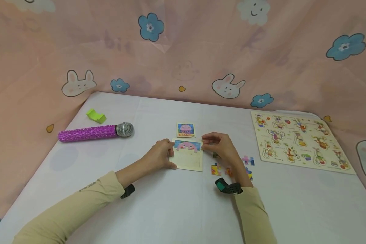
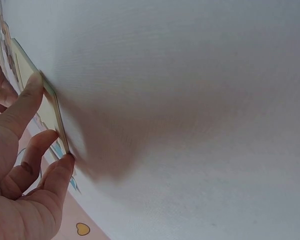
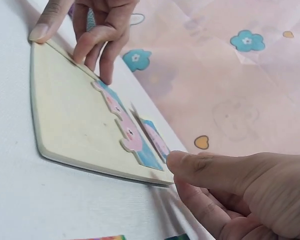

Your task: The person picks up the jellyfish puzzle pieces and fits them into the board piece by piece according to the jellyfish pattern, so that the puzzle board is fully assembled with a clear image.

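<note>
A pale wooden puzzle board lies on the table, with a joined strip of puzzle pieces showing a pink face on blue along its far side. My left hand holds the board's left edge, thumb at the near corner and fingers farther up. By the board's far right corner is my right hand, its thumb and fingertips at the edge with a gap between them. Beyond the board lies a small picture card with a pink octopus. Loose puzzle pieces lie near my right wrist, partly hidden by it.
A glittery purple microphone lies at the left, with a green block behind it. A large wooden picture board occupies the right side. Behind the white table hangs a pink patterned cloth.
</note>
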Motion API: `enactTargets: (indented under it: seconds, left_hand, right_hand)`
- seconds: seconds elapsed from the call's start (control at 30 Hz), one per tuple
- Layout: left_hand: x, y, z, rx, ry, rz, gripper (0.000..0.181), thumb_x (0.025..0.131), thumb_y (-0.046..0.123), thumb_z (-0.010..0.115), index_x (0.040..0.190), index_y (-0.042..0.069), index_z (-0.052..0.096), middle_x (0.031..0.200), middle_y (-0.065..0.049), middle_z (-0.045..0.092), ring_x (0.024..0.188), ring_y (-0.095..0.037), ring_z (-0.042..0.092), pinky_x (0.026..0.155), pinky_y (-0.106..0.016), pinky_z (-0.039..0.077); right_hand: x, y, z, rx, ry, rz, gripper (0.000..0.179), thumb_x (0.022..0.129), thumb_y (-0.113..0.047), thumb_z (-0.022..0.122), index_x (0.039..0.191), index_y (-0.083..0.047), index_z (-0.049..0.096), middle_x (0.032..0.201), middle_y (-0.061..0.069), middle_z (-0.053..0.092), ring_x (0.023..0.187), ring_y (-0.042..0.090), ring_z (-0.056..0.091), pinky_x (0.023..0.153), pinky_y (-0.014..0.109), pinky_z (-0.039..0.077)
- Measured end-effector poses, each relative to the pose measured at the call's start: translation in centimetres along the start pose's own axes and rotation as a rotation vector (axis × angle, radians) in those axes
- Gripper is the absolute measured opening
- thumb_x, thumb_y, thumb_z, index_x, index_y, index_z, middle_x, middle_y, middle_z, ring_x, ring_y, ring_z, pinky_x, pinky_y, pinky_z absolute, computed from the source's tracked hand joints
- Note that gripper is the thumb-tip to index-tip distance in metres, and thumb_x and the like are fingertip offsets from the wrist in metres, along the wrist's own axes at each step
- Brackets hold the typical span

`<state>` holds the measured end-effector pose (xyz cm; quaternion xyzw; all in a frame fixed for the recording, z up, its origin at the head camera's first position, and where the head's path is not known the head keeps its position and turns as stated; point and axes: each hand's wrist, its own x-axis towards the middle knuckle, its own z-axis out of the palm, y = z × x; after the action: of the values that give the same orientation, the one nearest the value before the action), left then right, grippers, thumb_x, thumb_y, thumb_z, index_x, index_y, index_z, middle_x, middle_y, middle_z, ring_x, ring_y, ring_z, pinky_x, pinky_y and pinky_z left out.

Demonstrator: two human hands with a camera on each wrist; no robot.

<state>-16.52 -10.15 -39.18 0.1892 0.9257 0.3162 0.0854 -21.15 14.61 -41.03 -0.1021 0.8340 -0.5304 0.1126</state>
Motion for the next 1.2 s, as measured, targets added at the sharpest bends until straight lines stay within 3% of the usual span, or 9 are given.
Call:
enactTargets:
  seconds: [0.2, 0.33, 0.67, 0.97, 1.2]
  left_hand:
    - [-0.3, -0.1, 0.0, -0.003, -0.004, 0.001, 0.037, 0.059, 0.011, 0.092, 0.068, 0.002, 0.057, 0.116, -0.022, 0.061, 0.113, -0.036, 0.056, 0.091, -0.039, 0.047]
    - [-0.5, -0.3, -0.1, 0.002, 0.004, 0.002, 0.036, 0.059, 0.012, 0.092, 0.068, 0.003, 0.058, 0.116, -0.022, 0.061, 0.112, -0.036, 0.056, 0.088, -0.038, 0.047]
    - [-0.5, -0.6, -0.1, -0.02, 0.013, 0.009, 0.035, 0.058, 0.011, 0.092, 0.07, 0.001, 0.06, 0.112, -0.021, 0.062, 0.114, -0.035, 0.057, 0.08, -0.033, 0.046]
    - [-0.5, -0.5, -0.1, -0.034, 0.012, 0.03, 0.034, 0.06, 0.01, 0.091, 0.07, 0.001, 0.06, 0.113, -0.022, 0.062, 0.116, -0.036, 0.056, 0.083, -0.035, 0.047]
    - [-0.2, -0.2, -0.1, -0.03, 0.011, 0.038, 0.035, 0.059, 0.01, 0.091, 0.071, 0.0, 0.06, 0.114, -0.023, 0.061, 0.114, -0.037, 0.056, 0.086, -0.038, 0.048]
  right_hand:
    - [-0.5, 0.2, -1.7, 0.074, 0.036, 0.018, 0.036, 0.085, -0.006, 0.072, 0.118, 0.0, 0.063, 0.114, 0.019, 0.064, 0.093, 0.015, 0.062, 0.077, 0.016, 0.049]
    - [-0.9, 0.3, -2.9, 0.053, 0.035, 0.013, 0.036, 0.086, -0.007, 0.071, 0.119, 0.002, 0.062, 0.115, 0.021, 0.063, 0.092, 0.014, 0.063, 0.08, 0.016, 0.048]
    - [-2.7, 1.9, -4.7, -0.102, -0.022, 0.038, 0.032, 0.086, -0.013, 0.072, 0.116, -0.002, 0.064, 0.108, 0.014, 0.067, 0.099, 0.022, 0.061, 0.08, 0.014, 0.046]
    - [-4.0, 2.5, -4.6, -0.267, -0.055, -0.071, 0.032, 0.081, -0.008, 0.076, 0.111, -0.001, 0.066, 0.108, 0.012, 0.067, 0.097, 0.025, 0.063, 0.086, 0.032, 0.051]
    - [-4.2, 2.6, -4.8, -0.372, -0.048, -0.127, 0.028, 0.08, -0.01, 0.077, 0.106, -0.004, 0.069, 0.103, 0.008, 0.069, 0.093, 0.023, 0.064, 0.082, 0.034, 0.052]
